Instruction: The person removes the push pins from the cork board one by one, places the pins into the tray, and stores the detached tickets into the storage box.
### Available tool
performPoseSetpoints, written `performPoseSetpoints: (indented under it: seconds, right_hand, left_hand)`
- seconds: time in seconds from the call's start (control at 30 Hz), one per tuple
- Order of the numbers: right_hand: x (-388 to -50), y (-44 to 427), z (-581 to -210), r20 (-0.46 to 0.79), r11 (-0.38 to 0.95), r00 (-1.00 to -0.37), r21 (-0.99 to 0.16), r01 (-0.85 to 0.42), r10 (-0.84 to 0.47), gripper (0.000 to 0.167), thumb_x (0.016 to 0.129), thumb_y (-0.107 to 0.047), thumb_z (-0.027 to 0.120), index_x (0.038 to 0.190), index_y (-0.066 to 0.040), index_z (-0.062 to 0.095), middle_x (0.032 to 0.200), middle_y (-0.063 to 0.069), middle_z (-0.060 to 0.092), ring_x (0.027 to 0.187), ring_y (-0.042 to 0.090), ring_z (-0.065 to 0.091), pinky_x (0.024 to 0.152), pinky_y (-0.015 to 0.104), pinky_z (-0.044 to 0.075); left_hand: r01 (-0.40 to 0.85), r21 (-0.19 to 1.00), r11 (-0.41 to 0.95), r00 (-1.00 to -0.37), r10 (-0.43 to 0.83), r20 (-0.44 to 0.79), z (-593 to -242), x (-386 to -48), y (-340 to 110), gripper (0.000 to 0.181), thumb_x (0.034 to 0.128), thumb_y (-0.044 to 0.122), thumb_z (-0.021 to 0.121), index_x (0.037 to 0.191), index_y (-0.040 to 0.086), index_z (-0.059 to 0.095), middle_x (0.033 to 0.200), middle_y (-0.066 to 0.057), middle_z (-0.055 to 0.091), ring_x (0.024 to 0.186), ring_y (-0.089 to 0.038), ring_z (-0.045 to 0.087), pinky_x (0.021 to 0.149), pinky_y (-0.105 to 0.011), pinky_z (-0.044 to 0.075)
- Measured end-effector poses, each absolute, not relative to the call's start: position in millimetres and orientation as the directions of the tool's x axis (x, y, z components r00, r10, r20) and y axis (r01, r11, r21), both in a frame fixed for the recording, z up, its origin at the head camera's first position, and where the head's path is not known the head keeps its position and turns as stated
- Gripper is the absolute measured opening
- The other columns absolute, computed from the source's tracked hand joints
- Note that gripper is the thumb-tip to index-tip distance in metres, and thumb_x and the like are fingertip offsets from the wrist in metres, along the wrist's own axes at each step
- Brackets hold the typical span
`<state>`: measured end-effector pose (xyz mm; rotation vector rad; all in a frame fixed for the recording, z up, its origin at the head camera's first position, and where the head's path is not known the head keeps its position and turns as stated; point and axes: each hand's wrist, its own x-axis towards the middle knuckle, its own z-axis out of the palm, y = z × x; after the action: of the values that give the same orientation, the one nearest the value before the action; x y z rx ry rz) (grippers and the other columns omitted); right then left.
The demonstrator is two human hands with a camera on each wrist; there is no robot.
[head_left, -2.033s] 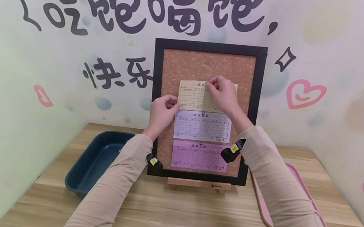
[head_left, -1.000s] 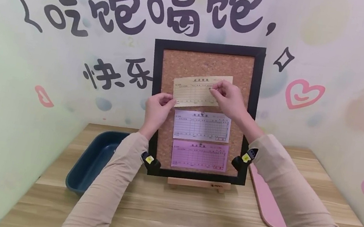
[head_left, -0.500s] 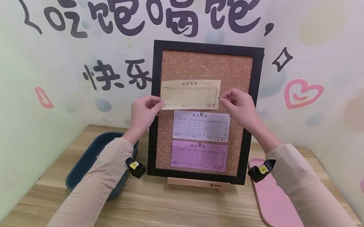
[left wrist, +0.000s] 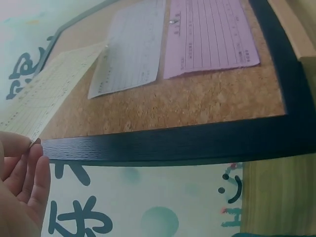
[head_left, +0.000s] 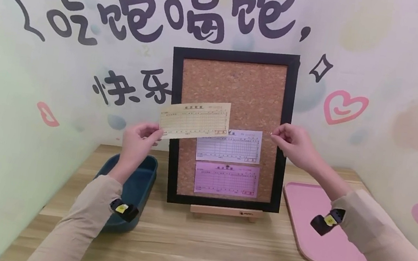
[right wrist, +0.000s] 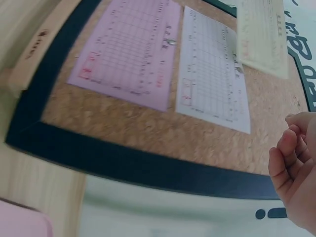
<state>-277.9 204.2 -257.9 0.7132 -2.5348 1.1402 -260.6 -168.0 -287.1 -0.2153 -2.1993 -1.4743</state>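
Currently left hand (head_left: pixel 136 144) pinches yellow slip (head_left: pixel 194 119) by lower corner, slip tilted before corkboard (head_left: pixel 235 85), overlapping white slip (head_left: pixel 236 148) in head view; right hand (head_left: pixel 298 148), fingertips together, pinches seeming small pin (head_left: pixel 271 134) (barely visible); loosened fingertips could drop it, one-corner hold could let slip swing, snag on tack (right wrist: pixel 240 69), tear

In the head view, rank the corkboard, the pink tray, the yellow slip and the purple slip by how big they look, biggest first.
1. Corkboard, frame included
2. Pink tray
3. Yellow slip and purple slip, unranked: they look close in size, and the yellow one may be nearer the camera.
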Motion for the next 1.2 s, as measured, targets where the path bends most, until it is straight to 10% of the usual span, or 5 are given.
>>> performPoseSetpoints:
  seconds: [0.37,1.2]
  right_hand:
    - [-261.9,239.6,-313.7,0.451,0.537,-0.841,-0.649,-0.538,-0.298,0.005,0.086,0.003,0.055,0.086,0.007,0.057,0.054,0.005,0.044,0.043,0.011,0.039,0.038,0.024,0.035]
    - [-234.3,317.9,-384.9,0.371,0.594,-0.915,-0.704,-0.389,-0.159,0.011,0.089,-0.007,0.055,0.087,0.004,0.056,0.052,-0.001,0.043,0.042,0.008,0.041,0.037,0.025,0.034]
  left_hand:
    - [0.293,0.911,0.289,-0.920,-0.174,0.351,-313.3,-226.5,-206.7,0.027,0.0848,0.008,0.062,0.100,-0.013,0.058,0.076,0.010,0.062,0.064,-0.002,0.059,0.059,-0.018,0.051]
    - [0.166,0.976,0.138,-0.859,-0.466,0.212,-488.2,-242.3,-373.9,0.025,0.0741,0.020,0.074,0.091,0.003,0.066,0.076,0.005,0.069,0.062,-0.010,0.065,0.053,-0.023,0.052]
